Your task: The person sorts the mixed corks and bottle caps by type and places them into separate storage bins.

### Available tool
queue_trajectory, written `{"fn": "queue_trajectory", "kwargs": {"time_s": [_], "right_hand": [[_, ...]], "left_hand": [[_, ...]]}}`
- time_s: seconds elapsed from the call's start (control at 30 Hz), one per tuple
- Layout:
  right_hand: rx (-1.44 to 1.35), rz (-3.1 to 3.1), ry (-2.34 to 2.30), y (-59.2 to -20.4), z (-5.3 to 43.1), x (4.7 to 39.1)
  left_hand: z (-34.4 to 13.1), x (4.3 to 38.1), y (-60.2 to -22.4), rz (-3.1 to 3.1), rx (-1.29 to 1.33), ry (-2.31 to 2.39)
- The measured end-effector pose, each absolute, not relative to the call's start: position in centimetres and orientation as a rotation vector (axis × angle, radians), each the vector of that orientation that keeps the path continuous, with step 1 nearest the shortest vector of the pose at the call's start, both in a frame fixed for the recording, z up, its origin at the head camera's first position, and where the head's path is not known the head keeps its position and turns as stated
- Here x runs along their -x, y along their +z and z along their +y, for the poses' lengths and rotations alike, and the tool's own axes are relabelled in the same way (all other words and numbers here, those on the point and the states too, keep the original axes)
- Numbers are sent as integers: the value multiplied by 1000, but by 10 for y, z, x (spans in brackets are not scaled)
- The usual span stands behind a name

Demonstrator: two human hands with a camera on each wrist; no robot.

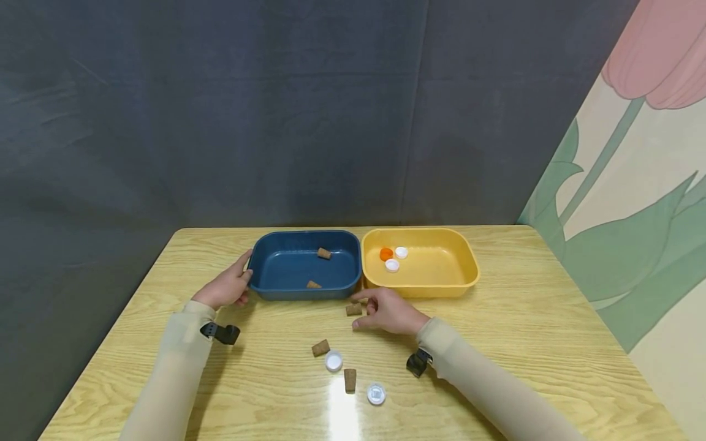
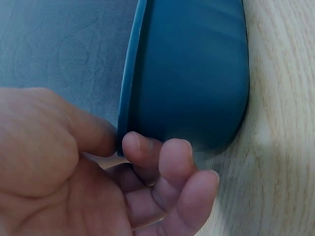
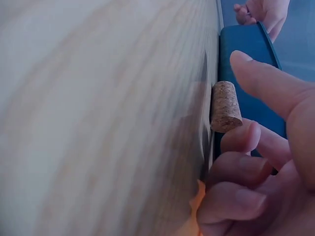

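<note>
Right hand, not closed, straddles 1 cork just off the near right corner of the blue tray; left hand pinches that tray's left rim. Pickup appears in hand; next, thumb and forefinger must close. Worktop: 3 corks (this included), 2 white caps. Blue tray: 2 corks. Yellow tray: 2 white caps, 1 orange cap.

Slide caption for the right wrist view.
Right hand beside a cork on the table, with the blue bin behind.
</note>
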State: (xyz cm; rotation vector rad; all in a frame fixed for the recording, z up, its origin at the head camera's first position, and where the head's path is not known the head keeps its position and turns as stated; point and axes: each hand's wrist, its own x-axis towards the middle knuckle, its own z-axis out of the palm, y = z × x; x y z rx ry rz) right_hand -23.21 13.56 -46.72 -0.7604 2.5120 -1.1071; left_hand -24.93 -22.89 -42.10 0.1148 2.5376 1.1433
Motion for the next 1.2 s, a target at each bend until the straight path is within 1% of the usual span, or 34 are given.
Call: {"fn": "queue_trajectory", "kwargs": {"time_s": [0.53, 0.97, 1.2], "right_hand": [[772, 2568, -1108, -473, 145, 229], [872, 2521, -1117, -470, 140, 230], [882, 2481, -1141, -468, 140, 229]], "left_hand": [[-220, 262, -419, 2531, -173, 1113], [-229, 253, -421, 2534, -134, 1133], [-230, 251, -422, 2527, -121, 1146]]}}
